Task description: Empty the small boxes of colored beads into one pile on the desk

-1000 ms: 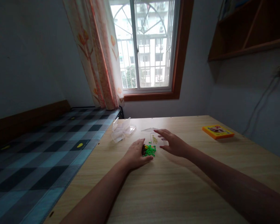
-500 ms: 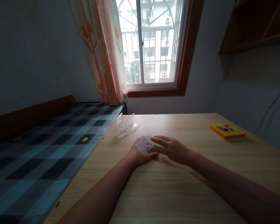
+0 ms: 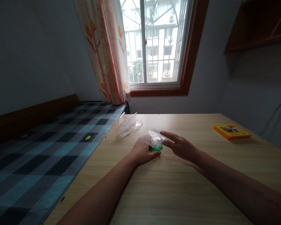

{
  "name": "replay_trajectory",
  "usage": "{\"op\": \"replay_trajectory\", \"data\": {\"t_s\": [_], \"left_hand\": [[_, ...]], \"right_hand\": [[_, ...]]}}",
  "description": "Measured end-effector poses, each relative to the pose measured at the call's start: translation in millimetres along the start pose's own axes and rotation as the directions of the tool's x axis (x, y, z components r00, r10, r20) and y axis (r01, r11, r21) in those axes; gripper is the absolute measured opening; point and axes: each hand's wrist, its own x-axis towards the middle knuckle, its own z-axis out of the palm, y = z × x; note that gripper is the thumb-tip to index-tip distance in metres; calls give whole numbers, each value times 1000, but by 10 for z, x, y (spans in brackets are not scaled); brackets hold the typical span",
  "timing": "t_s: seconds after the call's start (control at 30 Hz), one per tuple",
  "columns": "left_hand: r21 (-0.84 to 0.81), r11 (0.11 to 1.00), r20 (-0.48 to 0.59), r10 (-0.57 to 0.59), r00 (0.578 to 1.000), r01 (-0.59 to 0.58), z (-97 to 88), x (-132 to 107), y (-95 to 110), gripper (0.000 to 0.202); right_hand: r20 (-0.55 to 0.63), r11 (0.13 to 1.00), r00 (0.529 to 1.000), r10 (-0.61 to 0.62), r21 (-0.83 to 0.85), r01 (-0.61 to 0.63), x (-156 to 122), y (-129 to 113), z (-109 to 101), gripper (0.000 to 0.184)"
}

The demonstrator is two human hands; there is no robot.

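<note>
My right hand [image 3: 180,146] grips a clear plastic box [image 3: 157,138] by its right edge. The box is held tilted above the table, and its far part overlaps my left hand. Under it is a small heap of green pieces [image 3: 156,149], with some darker bits at its left side. My left hand [image 3: 143,152] rests on the table beside the heap, its thumb stretched along the near side. The other left fingers are partly hidden behind the box, but the hand looks open and curved around the pieces.
Several clear plastic boxes with raised lids [image 3: 128,125] stand at the table's far left. An orange and yellow flat box [image 3: 231,131] lies at the right on the wooden table [image 3: 178,193]. A bed with a checked sheet [image 3: 61,165] adjoins the left edge.
The clear box has lifted and shifted right, off my left hand, in my right hand. More of the green heap now shows. My view has turned slightly left.
</note>
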Motion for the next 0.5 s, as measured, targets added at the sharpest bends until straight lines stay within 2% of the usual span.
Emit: {"op": "replay_trajectory", "data": {"t_s": [0.07, 0.13, 0.23, 0.37, 0.5], "left_hand": [[49, 998, 32, -30, 999, 29, 5, -1, -11, 74], [76, 995, 56, -72, 996, 68, 15, -3, -26, 84], [31, 997, 50, -70, 996, 68, 24, -3, -51, 88], [-68, 997, -52, -35, 998, 32, -9, -1, -77, 88], [-99, 994, -210, 28, 977, -50, -91, -35, -45, 102]], "right_hand": [[-72, 994, 992, 103, 53, -100, -31, 37, 27, 49], [-162, 968, 965, 208, 175, -179, -63, 87, 65, 57], [-220, 896, 916, 337, 374, -239, -115, 163, 114, 73], [-195, 830, 881, 432, 467, -303, -157, 160, 128, 79], [-164, 793, 880, 445, 528, -303, -146, 4, 135, 95]]}}
